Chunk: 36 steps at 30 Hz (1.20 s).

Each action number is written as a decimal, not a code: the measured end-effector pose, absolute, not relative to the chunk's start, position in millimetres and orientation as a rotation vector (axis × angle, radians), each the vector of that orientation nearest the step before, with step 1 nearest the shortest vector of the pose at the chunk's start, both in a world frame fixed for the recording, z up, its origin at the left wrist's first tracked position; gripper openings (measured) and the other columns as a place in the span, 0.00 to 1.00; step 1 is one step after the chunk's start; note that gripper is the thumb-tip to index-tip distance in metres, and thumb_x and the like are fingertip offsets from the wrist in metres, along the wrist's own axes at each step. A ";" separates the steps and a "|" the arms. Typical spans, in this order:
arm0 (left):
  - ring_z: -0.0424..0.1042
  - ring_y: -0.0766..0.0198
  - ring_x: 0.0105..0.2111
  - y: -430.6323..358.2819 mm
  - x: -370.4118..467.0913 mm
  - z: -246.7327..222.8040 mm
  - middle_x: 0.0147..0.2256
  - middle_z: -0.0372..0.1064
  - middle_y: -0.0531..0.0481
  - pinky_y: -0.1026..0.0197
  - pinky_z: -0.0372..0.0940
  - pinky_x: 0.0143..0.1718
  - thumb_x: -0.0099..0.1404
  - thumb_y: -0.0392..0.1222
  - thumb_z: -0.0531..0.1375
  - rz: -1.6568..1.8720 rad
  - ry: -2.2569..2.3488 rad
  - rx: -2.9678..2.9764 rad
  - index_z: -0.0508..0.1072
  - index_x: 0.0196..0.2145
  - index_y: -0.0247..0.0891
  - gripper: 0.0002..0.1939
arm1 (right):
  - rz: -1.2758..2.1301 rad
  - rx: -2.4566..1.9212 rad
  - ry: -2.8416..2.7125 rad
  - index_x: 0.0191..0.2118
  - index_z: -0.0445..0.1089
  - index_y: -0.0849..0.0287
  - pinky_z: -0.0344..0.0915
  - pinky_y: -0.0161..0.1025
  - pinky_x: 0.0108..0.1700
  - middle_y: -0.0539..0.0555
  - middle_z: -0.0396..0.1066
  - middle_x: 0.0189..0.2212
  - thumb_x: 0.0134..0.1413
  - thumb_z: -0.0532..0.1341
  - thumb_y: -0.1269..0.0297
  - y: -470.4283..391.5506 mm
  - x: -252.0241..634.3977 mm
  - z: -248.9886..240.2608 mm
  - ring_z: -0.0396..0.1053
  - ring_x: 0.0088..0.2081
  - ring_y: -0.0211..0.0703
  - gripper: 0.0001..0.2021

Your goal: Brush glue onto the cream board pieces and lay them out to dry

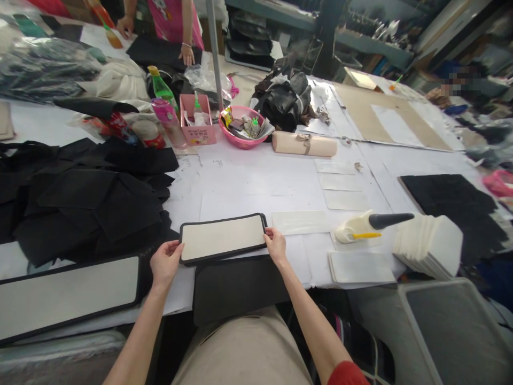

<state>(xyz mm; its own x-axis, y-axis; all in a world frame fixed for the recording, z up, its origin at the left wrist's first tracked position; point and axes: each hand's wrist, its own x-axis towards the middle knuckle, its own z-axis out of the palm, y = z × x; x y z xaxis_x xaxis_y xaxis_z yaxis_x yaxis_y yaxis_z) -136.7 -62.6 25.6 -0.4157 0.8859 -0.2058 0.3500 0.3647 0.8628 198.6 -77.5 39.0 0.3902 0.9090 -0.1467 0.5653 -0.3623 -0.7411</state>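
Observation:
A cream panel with a black border (222, 238) lies in front of me on the white-covered table (240, 184). My left hand (165, 262) pinches its left end, and my right hand (276, 246) pinches its right end. Its edge looks doubled, as if more than one piece is stacked. Just below it, a plain black sheet (240, 286) rests at the table's front edge. Beside my left hand is a longer cream panel with a black border (72, 297), on top of other black pieces.
Black pieces (88, 198) are heaped at the left. A glue container (352, 227) with a yellow brush, white pads (428, 246) and a grey tray (457, 331) are at the right. Farther back are a pink basket (244, 141) and another person's hands.

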 end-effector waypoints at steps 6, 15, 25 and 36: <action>0.72 0.62 0.31 -68.6 -131.9 44.9 0.32 0.72 0.49 0.56 0.69 0.40 0.49 0.52 0.66 1.101 1.877 0.950 0.73 0.37 0.35 0.21 | 0.714 -1.850 -1.375 0.43 0.70 0.59 0.68 0.40 0.42 0.55 0.74 0.36 0.54 0.56 0.69 -90.9 180.2 71.7 0.72 0.36 0.43 0.11; 0.72 0.62 0.33 -114.1 -158.9 102.7 0.33 0.73 0.52 0.57 0.70 0.41 0.44 0.54 0.69 1.059 1.930 0.798 0.74 0.36 0.39 0.23 | 0.928 -1.732 -1.284 0.44 0.70 0.58 0.70 0.38 0.39 0.54 0.73 0.35 0.56 0.58 0.67 -149.4 173.3 105.3 0.72 0.35 0.42 0.11; 0.74 0.58 0.30 -194.3 -147.1 101.3 0.33 0.75 0.48 0.61 0.71 0.26 0.43 0.57 0.70 0.751 1.812 0.694 0.73 0.37 0.38 0.27 | 1.028 -1.894 -1.158 0.43 0.72 0.59 0.73 0.41 0.38 0.56 0.75 0.33 0.55 0.61 0.59 -237.6 213.3 100.9 0.74 0.34 0.46 0.13; 0.74 0.57 0.32 -198.0 -147.8 96.1 0.31 0.75 0.49 0.59 0.71 0.32 0.44 0.59 0.68 0.733 1.794 0.802 0.72 0.36 0.38 0.27 | 1.072 -1.911 -1.223 0.43 0.71 0.58 0.72 0.43 0.39 0.56 0.74 0.33 0.55 0.60 0.57 -236.7 219.2 92.6 0.73 0.34 0.47 0.13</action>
